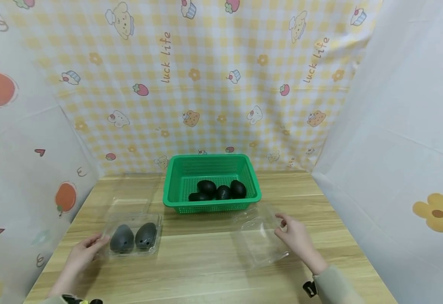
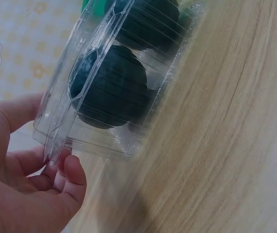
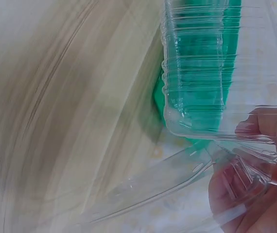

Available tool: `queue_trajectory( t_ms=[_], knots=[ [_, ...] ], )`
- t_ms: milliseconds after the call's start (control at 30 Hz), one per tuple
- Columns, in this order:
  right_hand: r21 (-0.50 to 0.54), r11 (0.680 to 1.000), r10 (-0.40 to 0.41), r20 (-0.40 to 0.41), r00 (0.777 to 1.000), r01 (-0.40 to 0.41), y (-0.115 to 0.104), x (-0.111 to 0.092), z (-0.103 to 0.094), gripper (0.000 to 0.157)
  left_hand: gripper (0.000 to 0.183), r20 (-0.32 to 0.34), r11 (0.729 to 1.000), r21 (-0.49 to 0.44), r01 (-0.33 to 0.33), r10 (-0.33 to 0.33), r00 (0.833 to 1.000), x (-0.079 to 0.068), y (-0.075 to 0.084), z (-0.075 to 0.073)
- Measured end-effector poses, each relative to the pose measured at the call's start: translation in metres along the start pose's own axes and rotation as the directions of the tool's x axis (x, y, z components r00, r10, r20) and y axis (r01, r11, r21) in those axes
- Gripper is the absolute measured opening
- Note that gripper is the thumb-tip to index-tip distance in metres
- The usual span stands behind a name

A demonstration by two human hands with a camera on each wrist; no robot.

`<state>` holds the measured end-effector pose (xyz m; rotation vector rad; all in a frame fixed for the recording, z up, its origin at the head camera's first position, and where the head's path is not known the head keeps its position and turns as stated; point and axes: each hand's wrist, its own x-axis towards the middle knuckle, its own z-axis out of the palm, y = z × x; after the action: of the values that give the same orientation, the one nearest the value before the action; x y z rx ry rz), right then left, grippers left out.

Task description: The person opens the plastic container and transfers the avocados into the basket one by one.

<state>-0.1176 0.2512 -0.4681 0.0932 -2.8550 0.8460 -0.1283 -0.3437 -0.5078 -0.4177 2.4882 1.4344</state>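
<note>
Two dark avocados (image 1: pixel 122 239) sit side by side in a clear plastic clamshell box (image 1: pixel 153 249) at the left of the table. My left hand (image 1: pixel 85 253) holds this box by its left rim; in the left wrist view the thumb lies against the side and the other fingers curl below the rim. Behind the box stretches its clear open lid (image 1: pixel 132 205). On the right, my right hand (image 1: pixel 297 238) pinches the right edge of another clear clamshell box (image 1: pixel 261 242), which has nothing in it. In the right wrist view the fingers show through its plastic.
A green perforated basket (image 1: pixel 168 185) stands at the back middle, with several dark avocados (image 1: pixel 223 192) inside. The wooden table (image 1: pixel 198 261) ends at a patterned curtain (image 1: pixel 221 97) behind and white cloth walls (image 1: pixel 396 139) at both sides.
</note>
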Motion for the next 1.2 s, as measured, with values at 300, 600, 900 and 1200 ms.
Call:
queue_trajectory(
  t_ms=[300, 600, 900, 1200],
  knots=[
    [-0.015, 1.0, -0.013, -0.041, 0.999, 0.012, 0.029, 0.002, -0.021, 0.046, 0.081, -0.005, 0.999, 0.017, -0.027, 0.028, 1.0, -0.001, 0.001, 0.0],
    [-0.059, 0.998, -0.021, -0.088, 0.996, 0.016, 0.059, 0.023, -0.037, 0.05, 0.079, -0.028, 0.999, -0.006, -0.039, 0.039, 0.999, -0.002, -0.002, 0.002],
    [-0.104, 0.994, -0.051, -0.101, 0.994, 0.04, 0.076, 0.06, -0.048, 0.045, 0.083, -0.035, 0.999, -0.04, -0.008, 0.007, 0.999, -0.001, -0.003, 0.004],
    [-0.182, 0.983, -0.028, -0.069, 0.997, 0.015, 0.087, 0.101, -0.048, 0.043, 0.085, -0.051, 0.998, -0.066, -0.001, -0.003, 0.999, 0.0, -0.005, 0.005]
  ],
)
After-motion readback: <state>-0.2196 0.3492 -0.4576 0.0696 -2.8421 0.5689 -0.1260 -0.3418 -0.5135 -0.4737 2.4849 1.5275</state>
